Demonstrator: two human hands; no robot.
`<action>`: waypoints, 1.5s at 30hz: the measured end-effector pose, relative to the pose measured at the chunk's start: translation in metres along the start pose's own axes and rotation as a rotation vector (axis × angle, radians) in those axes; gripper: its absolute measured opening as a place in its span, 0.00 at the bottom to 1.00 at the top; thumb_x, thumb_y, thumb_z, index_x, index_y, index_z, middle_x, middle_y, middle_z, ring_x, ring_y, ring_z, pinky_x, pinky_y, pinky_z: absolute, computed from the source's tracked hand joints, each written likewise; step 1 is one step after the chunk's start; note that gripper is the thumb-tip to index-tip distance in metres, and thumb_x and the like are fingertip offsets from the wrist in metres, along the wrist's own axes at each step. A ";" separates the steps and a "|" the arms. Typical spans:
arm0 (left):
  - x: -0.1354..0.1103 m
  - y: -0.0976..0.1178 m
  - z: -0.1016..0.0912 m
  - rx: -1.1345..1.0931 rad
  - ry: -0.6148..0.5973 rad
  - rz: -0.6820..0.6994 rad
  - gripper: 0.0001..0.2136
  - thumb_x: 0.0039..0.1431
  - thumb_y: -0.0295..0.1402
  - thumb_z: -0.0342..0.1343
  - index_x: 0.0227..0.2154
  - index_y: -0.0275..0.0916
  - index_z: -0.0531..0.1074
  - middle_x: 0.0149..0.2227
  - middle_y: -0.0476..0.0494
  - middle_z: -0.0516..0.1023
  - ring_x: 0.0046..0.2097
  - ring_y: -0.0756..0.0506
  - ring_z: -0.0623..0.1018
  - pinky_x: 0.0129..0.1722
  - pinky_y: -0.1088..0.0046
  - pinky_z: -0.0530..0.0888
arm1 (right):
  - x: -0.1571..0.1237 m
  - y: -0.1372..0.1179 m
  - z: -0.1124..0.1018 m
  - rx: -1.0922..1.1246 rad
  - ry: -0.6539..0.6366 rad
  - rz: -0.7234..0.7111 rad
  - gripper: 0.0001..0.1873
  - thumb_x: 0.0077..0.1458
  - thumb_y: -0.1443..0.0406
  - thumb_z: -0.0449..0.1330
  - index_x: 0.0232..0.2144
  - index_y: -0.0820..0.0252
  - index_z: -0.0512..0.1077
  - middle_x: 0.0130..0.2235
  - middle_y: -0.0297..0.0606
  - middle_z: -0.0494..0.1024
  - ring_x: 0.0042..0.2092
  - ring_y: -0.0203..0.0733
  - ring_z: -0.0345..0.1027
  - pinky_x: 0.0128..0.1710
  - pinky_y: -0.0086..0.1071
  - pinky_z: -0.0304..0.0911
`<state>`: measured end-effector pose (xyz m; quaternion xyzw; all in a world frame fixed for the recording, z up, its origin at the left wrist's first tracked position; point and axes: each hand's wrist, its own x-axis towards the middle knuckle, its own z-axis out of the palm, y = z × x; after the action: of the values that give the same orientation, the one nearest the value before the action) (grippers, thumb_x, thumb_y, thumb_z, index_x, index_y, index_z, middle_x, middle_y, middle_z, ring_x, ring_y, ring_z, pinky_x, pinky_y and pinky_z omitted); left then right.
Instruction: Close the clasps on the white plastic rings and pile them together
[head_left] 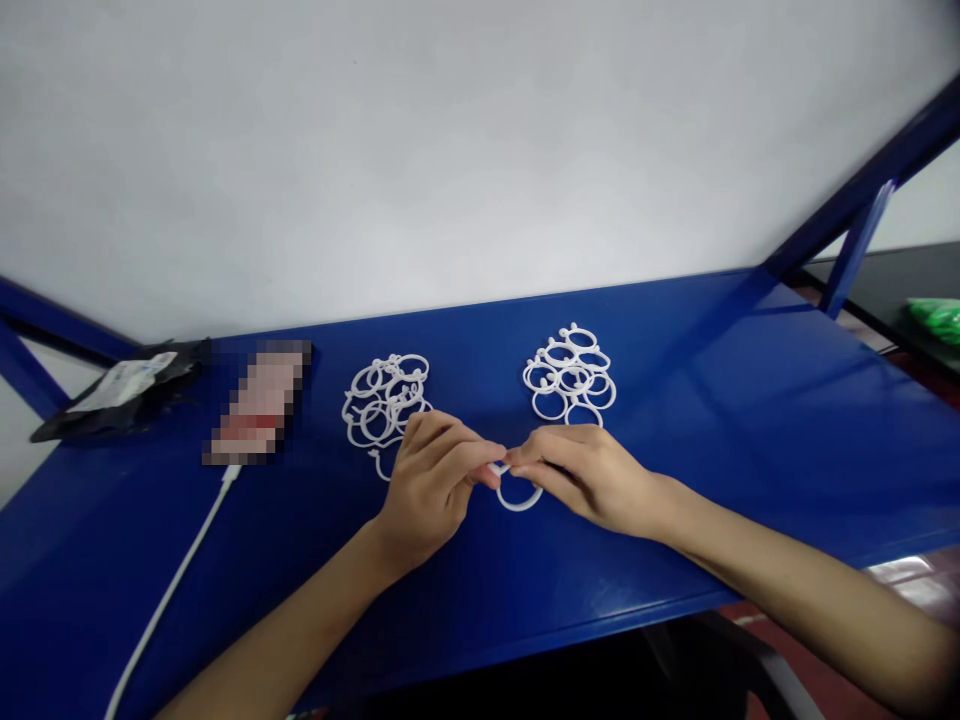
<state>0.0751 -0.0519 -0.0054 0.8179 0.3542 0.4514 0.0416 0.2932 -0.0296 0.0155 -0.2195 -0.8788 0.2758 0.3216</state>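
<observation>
A white plastic curtain ring (519, 508) is held between my two hands above the blue table. My left hand (439, 485) pinches it at the upper left, thumb and forefinger together. From the other side, my right hand (585, 470) pinches the ring's top, its fingertips almost meeting the left ones. The joint of the ring is hidden under my fingertips. Behind my left hand lies a loose pile of white rings (369, 420), some of which look unclosed. Beyond my right hand is another pile of white rings (551, 402), which look like closed loops with small knobs.
A blurred-out phone (259, 405) lies on the left of the blue table (675, 400), with a white cable (169, 600) running to the front edge. A black plastic package (124, 395) sits at the far left. A white wall (465, 150) stands behind.
</observation>
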 end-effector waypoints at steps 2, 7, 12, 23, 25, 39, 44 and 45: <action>0.000 -0.002 0.000 0.024 0.002 -0.018 0.05 0.66 0.29 0.56 0.43 0.44 0.72 0.27 0.54 0.79 0.36 0.46 0.73 0.41 0.67 0.69 | 0.000 -0.001 -0.001 -0.024 -0.008 -0.026 0.09 0.69 0.65 0.53 0.44 0.61 0.73 0.38 0.39 0.81 0.37 0.36 0.76 0.37 0.29 0.72; 0.007 -0.020 -0.010 0.258 -0.082 -0.081 0.08 0.65 0.40 0.57 0.41 0.43 0.73 0.33 0.49 0.80 0.40 0.43 0.74 0.45 0.63 0.70 | 0.006 0.006 -0.010 -0.222 0.117 0.059 0.10 0.68 0.65 0.54 0.44 0.61 0.75 0.40 0.42 0.79 0.40 0.39 0.75 0.40 0.34 0.72; 0.012 -0.041 -0.027 0.666 -0.188 -0.328 0.12 0.66 0.38 0.53 0.46 0.39 0.75 0.46 0.37 0.78 0.48 0.35 0.72 0.46 0.56 0.69 | 0.024 0.044 -0.042 -0.530 0.234 0.288 0.12 0.66 0.63 0.55 0.41 0.61 0.78 0.38 0.42 0.77 0.37 0.42 0.73 0.37 0.37 0.68; 0.009 -0.060 -0.036 0.633 -0.339 -0.500 0.13 0.64 0.35 0.50 0.45 0.41 0.77 0.46 0.38 0.79 0.47 0.34 0.71 0.44 0.54 0.69 | 0.047 0.099 -0.050 -0.678 0.065 0.409 0.09 0.59 0.66 0.56 0.33 0.62 0.77 0.34 0.43 0.77 0.38 0.45 0.66 0.40 0.41 0.63; 0.007 -0.064 -0.036 0.623 -0.295 -0.440 0.10 0.63 0.35 0.52 0.42 0.42 0.77 0.43 0.38 0.80 0.45 0.35 0.72 0.41 0.56 0.68 | 0.044 0.100 -0.050 -0.699 0.098 0.385 0.10 0.60 0.65 0.56 0.34 0.62 0.77 0.34 0.44 0.76 0.38 0.46 0.65 0.40 0.42 0.63; 0.006 -0.058 -0.040 0.584 -0.194 -0.293 0.07 0.64 0.34 0.55 0.30 0.43 0.73 0.31 0.44 0.80 0.37 0.39 0.70 0.35 0.62 0.61 | 0.032 0.021 -0.014 -0.637 0.153 0.170 0.10 0.66 0.64 0.55 0.38 0.61 0.76 0.38 0.45 0.75 0.40 0.48 0.63 0.44 0.44 0.65; 0.010 -0.052 -0.039 0.627 -0.165 -0.323 0.05 0.61 0.31 0.56 0.29 0.42 0.71 0.29 0.44 0.78 0.37 0.38 0.72 0.36 0.62 0.61 | 0.026 0.005 0.009 -0.479 0.095 0.133 0.10 0.67 0.65 0.54 0.42 0.62 0.75 0.40 0.45 0.77 0.41 0.48 0.66 0.43 0.43 0.67; 0.010 -0.049 -0.037 0.620 -0.158 -0.322 0.04 0.61 0.30 0.56 0.29 0.41 0.71 0.28 0.44 0.78 0.37 0.39 0.72 0.37 0.61 0.62 | 0.025 0.004 0.011 -0.431 0.094 0.133 0.10 0.67 0.65 0.54 0.43 0.61 0.74 0.41 0.45 0.77 0.42 0.47 0.67 0.44 0.43 0.67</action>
<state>0.0237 -0.0184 0.0047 0.7578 0.5944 0.2455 -0.1107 0.2691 -0.0165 0.0167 -0.3533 -0.8851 0.0918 0.2887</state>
